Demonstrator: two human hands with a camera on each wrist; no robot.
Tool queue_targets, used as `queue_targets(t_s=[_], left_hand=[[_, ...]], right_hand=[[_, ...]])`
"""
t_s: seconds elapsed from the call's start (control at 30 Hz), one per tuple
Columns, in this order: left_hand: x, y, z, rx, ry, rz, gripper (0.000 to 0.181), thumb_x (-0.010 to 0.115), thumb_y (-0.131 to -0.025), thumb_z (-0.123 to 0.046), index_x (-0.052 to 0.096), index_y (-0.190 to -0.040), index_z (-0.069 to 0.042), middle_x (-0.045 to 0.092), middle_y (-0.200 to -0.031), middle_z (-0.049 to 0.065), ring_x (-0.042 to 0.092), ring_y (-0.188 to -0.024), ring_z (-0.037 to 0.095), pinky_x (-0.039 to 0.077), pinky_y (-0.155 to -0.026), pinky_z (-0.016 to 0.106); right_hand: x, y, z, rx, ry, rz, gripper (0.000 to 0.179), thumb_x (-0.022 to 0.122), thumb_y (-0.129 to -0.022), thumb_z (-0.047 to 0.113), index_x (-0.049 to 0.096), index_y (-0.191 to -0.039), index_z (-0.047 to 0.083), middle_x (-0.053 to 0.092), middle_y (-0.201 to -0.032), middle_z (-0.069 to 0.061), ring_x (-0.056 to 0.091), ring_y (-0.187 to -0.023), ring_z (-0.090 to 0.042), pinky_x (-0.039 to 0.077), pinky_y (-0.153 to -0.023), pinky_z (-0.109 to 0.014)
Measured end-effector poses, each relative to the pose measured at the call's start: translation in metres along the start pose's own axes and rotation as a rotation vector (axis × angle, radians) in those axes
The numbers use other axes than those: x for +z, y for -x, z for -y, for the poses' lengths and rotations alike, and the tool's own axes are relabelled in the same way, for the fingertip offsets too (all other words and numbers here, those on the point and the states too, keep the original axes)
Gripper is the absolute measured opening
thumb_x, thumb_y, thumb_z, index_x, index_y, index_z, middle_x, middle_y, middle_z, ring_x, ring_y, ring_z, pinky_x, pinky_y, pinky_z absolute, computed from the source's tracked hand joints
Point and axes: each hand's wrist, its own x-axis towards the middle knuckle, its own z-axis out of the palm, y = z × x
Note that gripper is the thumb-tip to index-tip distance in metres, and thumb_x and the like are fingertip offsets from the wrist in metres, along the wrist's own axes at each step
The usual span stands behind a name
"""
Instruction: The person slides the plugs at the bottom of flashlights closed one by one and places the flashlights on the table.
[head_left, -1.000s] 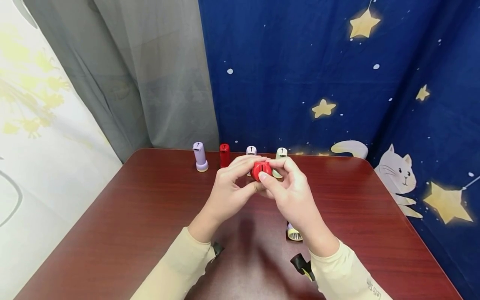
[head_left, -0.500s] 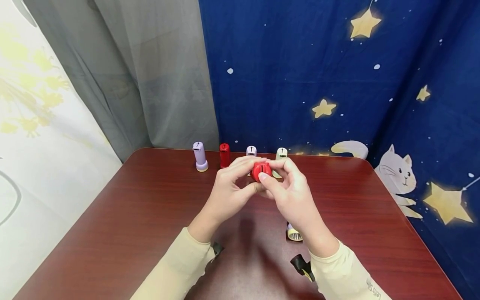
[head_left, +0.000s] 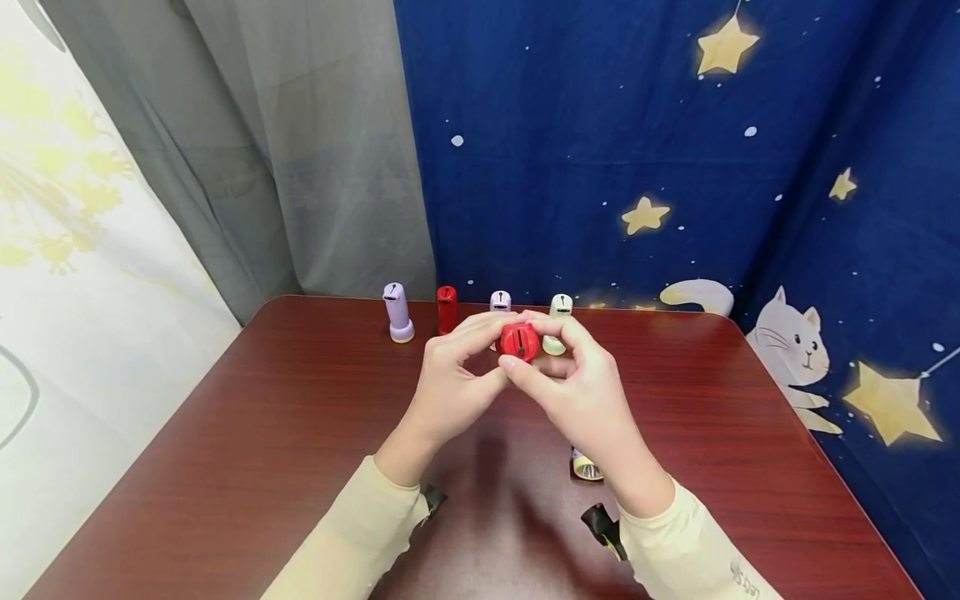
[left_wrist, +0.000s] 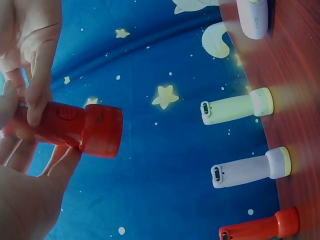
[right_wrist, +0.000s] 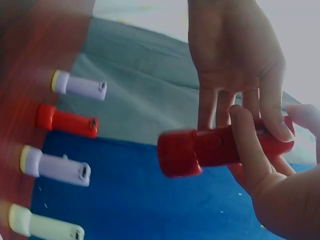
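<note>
A red flashlight point(head_left: 519, 340) is held up over the table between my two hands, its slotted tail end facing the head camera. My left hand point(head_left: 450, 387) grips one side of it with curled fingers and thumb. From the other side, my right hand point(head_left: 585, 379) pinches the body near the tail, the thumb at the end's lower edge. In the left wrist view the flashlight's wide head point(left_wrist: 102, 131) points down towards the table, and a raised switch shows on the barrel. The right wrist view shows thumbs and fingers of both hands round the barrel point(right_wrist: 215, 147).
Along the table's far edge stand a lavender flashlight point(head_left: 398, 313), a second red one point(head_left: 447, 310), another lavender one point(head_left: 500, 301) and a pale green one point(head_left: 561, 307), all head down. Another lavender flashlight point(head_left: 587, 468) lies beside my right forearm. Curtains hang behind the table point(head_left: 315, 450).
My right thumb has slid off the red flashlight's tail end to its lower edge, uncovering more of the slot. The flashlight has shifted slightly left. The standing flashlights stay put.
</note>
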Motion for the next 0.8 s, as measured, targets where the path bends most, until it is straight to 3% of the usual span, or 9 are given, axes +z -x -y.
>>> queue_targets(t_s=[0.17, 0.27, 0.37, 0.5, 0.8], left_hand=[[0.0015, 0.0002, 0.0003, 0.001, -0.055, -0.034, 0.039, 0.084, -0.085, 0.0, 0.078, -0.124, -0.004, 0.079, -0.121, 0.012, 0.074, -0.118, 0.024, 0.061, -0.102, 0.029], [0.0031, 0.0014, 0.0004, 0.003, -0.1, -0.041, 0.037, 0.086, -0.084, -0.001, 0.079, -0.121, -0.004, 0.08, -0.117, 0.012, 0.074, -0.113, 0.023, 0.062, -0.099, 0.029], [0.0042, 0.0036, 0.0011, -0.014, -0.121, -0.041, 0.035, 0.085, -0.083, 0.001, 0.079, -0.117, -0.002, 0.08, -0.112, 0.012, 0.074, -0.106, 0.023, 0.064, -0.093, 0.031], [0.0037, 0.0051, 0.0021, -0.077, -0.098, 0.001, 0.036, 0.087, -0.082, 0.001, 0.076, -0.116, -0.001, 0.079, -0.11, 0.013, 0.075, -0.102, 0.024, 0.066, -0.092, 0.035], [-0.0041, 0.0036, 0.0044, -0.272, -0.012, 0.189, 0.045, 0.082, -0.093, -0.012, 0.069, -0.136, -0.013, 0.075, -0.128, 0.004, 0.071, -0.118, 0.02, 0.062, -0.102, 0.043]], right_hand=[[-0.0012, -0.0003, 0.0013, -0.248, 0.37, -0.109, 0.048, 0.093, -0.084, 0.026, 0.072, -0.126, 0.013, 0.072, -0.112, 0.0, 0.072, -0.076, -0.006, 0.062, -0.071, -0.025], [-0.0014, -0.0018, 0.0027, -0.323, 0.487, -0.176, 0.047, 0.093, -0.083, 0.031, 0.073, -0.119, 0.009, 0.07, -0.099, 0.0, 0.066, -0.072, -0.006, 0.058, -0.067, -0.025], [-0.0015, -0.0027, 0.0032, -0.344, 0.525, -0.2, 0.041, 0.094, -0.082, 0.031, 0.074, -0.111, 0.008, 0.069, -0.086, -0.001, 0.062, -0.07, -0.006, 0.053, -0.063, -0.024], [-0.0021, -0.0034, 0.0016, -0.379, 0.535, -0.202, 0.031, 0.092, -0.084, 0.024, 0.076, -0.106, 0.009, 0.066, -0.08, -0.003, 0.059, -0.067, -0.007, 0.049, -0.061, -0.021], [-0.0082, -0.0057, 0.0002, -0.407, 0.499, -0.171, 0.037, 0.087, -0.085, 0.011, 0.077, -0.12, 0.004, 0.071, -0.097, -0.007, 0.063, -0.065, -0.009, 0.051, -0.061, -0.012]])
